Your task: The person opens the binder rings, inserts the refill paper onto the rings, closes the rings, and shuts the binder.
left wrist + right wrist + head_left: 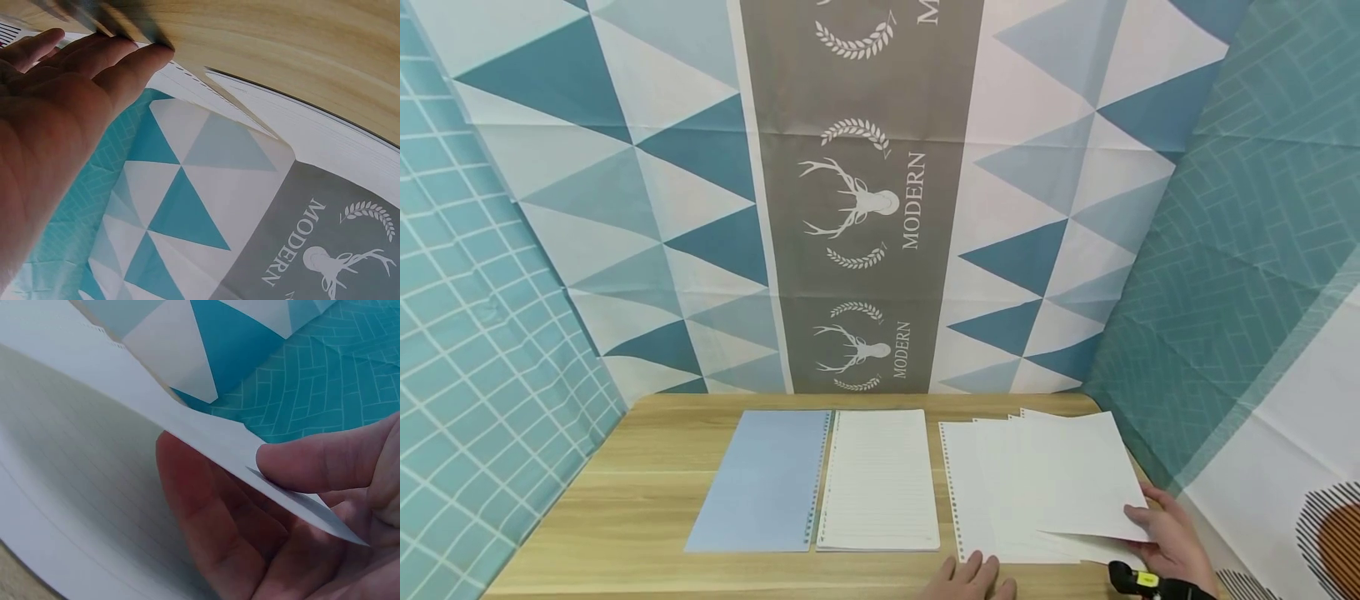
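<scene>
Several white loose-leaf sheets (992, 492) with punched left edges lie fanned on the right of the table. My right hand (1176, 537) pinches the top sheet (1086, 475) by its lower right corner, thumb above and fingers beneath. In the right wrist view that sheet (187, 444) bends up, showing faint ruled lines on the page under it. My left hand (968, 581) rests with extended fingers on the table just below the fan's lower left corner. To its left lies an open ring notebook, with a ruled page stack (880, 483) and a blue cover (763, 483).
The wooden table (617, 517) ends at a patterned cloth backdrop (857, 250) right behind the papers. Tile-patterned cloth (475, 292) hangs at the left, and teal cloth (1225, 292) at the right. A black strap with a yellow tag (1146, 579) circles the right wrist.
</scene>
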A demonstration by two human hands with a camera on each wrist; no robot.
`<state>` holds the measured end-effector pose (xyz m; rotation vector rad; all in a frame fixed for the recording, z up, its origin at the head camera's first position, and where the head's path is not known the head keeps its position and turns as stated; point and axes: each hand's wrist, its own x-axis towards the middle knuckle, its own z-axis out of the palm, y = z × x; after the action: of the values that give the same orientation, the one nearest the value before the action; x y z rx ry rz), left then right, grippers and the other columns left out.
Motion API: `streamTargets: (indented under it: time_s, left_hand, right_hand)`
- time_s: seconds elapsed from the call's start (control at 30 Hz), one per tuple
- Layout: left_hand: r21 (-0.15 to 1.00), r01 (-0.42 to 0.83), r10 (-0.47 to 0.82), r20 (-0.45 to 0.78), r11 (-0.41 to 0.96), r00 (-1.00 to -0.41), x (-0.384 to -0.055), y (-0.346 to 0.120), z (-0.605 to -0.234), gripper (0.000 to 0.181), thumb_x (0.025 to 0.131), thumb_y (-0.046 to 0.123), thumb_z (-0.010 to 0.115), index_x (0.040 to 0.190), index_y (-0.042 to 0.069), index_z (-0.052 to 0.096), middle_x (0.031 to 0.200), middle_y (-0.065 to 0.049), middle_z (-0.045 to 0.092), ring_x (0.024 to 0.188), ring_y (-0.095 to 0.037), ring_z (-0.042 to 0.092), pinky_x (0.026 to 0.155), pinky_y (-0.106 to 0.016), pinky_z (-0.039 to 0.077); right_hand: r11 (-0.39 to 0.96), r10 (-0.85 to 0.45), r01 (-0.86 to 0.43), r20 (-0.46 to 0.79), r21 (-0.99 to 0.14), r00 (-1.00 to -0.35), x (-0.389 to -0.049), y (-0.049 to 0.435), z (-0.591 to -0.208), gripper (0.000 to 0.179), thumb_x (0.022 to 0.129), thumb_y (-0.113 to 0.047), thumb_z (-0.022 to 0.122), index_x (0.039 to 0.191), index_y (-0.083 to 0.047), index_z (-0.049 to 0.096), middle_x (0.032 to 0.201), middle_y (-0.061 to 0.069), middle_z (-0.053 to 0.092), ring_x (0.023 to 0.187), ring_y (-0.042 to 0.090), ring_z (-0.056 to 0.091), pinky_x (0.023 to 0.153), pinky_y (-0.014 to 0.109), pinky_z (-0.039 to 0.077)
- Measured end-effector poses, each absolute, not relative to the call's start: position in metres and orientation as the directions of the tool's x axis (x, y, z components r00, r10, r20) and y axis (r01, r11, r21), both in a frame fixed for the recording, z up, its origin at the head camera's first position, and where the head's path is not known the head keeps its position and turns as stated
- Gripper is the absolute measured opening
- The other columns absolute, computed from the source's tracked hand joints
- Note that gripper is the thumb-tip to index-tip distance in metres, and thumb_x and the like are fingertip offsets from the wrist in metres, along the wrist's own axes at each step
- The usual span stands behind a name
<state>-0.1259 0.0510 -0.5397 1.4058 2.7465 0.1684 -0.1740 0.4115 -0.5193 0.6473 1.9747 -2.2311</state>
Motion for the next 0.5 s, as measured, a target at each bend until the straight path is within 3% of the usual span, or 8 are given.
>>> streamTargets:
  time_s: [0.13, 0.23, 0.37, 0.5]
  left_hand:
    - [0.103, 0.809, 0.814, -0.008, 0.578, -0.580, -0.126, 0.050, -0.539, 0.058, 0.103, 0.065, 0.027, 0.149, 0.033, 0.045, 0.152, 0.004, 0.052, 0.139, -0.018, 0.053, 0.101, -0.044, 0.054]
    - [0.074, 0.819, 0.822, -0.003, 0.569, -0.570, -0.129, 0.050, -0.539, 0.055, 0.104, 0.064, 0.028, 0.146, 0.034, 0.047, 0.150, 0.005, 0.054, 0.138, -0.015, 0.054, 0.099, -0.041, 0.054]
    - [0.042, 0.836, 0.836, 0.028, 0.547, -0.548, -0.132, 0.050, -0.535, 0.051, 0.105, 0.063, 0.029, 0.140, 0.034, 0.052, 0.149, 0.003, 0.054, 0.136, -0.014, 0.055, 0.094, -0.036, 0.055]
    - [0.010, 0.846, 0.843, 0.076, 0.533, -0.532, -0.134, 0.047, -0.528, 0.049, 0.105, 0.062, 0.028, 0.136, 0.033, 0.054, 0.154, 0.000, 0.051, 0.137, -0.016, 0.055, 0.092, -0.035, 0.057]
  right_hand:
    - [-0.161, 0.196, 0.338, -0.365, -0.927, -0.910, -0.174, 0.411, -0.518, 0.073, 0.100, -0.004, 0.057, 0.156, -0.003, 0.010, 0.128, 0.012, 0.045, 0.092, 0.007, 0.060, 0.085, 0.037, 0.056]
    - [-0.172, 0.202, 0.319, -0.350, -0.932, -0.915, -0.175, 0.410, -0.516, 0.056, 0.101, -0.009, 0.058, 0.146, -0.023, 0.028, 0.117, -0.008, 0.052, 0.091, -0.001, 0.059, 0.085, 0.031, 0.055]
    - [-0.239, 0.204, 0.274, -0.324, -0.932, -0.924, -0.177, 0.406, -0.510, 0.046, 0.102, -0.011, 0.057, 0.123, -0.044, 0.033, 0.097, -0.031, 0.053, 0.092, -0.007, 0.060, 0.086, 0.026, 0.055]
    - [-0.307, 0.187, 0.228, -0.294, -0.924, -0.937, -0.176, 0.401, -0.503, 0.047, 0.103, -0.009, 0.056, 0.123, -0.044, 0.032, 0.099, -0.031, 0.056, 0.095, -0.006, 0.063, 0.087, 0.025, 0.057]
